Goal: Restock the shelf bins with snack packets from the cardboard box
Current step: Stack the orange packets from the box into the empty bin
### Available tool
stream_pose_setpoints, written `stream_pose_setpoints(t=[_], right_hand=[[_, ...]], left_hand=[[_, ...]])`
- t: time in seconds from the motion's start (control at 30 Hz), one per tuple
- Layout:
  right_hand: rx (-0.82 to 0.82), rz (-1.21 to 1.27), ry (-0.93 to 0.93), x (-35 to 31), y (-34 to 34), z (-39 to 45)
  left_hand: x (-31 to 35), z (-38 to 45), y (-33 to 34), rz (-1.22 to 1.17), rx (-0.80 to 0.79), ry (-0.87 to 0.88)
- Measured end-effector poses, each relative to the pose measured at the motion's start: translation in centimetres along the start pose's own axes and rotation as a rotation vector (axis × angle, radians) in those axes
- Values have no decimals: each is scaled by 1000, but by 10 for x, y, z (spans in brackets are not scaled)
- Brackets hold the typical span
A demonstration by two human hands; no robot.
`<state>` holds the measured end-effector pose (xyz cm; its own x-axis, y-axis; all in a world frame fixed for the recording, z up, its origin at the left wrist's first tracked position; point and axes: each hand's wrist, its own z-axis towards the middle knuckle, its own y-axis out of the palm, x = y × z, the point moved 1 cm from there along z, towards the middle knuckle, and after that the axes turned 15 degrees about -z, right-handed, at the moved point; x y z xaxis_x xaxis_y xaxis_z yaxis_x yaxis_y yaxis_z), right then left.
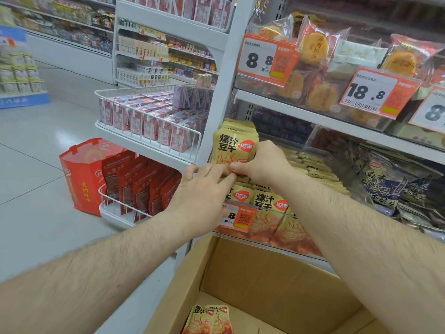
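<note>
A stack of yellow snack packets stands upright at the left end of a clear shelf bin. My right hand grips the stack's right side and lower edge. My left hand pinches the stack's bottom edge with thumb and fingers. More of the same yellow packets fill the bin below and behind my hands. The open cardboard box sits under the bin, with a few yellow packets left on its floor.
A bin of dark blue snack bags lies to the right. Above is a shelf of wrapped pastries with orange price tags. To the left, white wire racks hold pink cartons and red packets. A red bag stands on the floor.
</note>
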<state>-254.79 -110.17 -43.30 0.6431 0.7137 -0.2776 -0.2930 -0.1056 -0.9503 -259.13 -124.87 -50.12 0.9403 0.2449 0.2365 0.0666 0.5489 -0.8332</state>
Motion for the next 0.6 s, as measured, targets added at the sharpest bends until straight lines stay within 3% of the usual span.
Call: stream_pose_setpoints(t=[0.47,0.53,0.6], right_hand=[[-32,-7,39,4,2,3],[-59,1,47,6,-3,-1],[-35,-52,43,10,-11,-13]], left_hand=[[2,0,0,-11,-32,-44],[4,-4,-1,-8,37,-10],[9,-11,3,-43,209,124]])
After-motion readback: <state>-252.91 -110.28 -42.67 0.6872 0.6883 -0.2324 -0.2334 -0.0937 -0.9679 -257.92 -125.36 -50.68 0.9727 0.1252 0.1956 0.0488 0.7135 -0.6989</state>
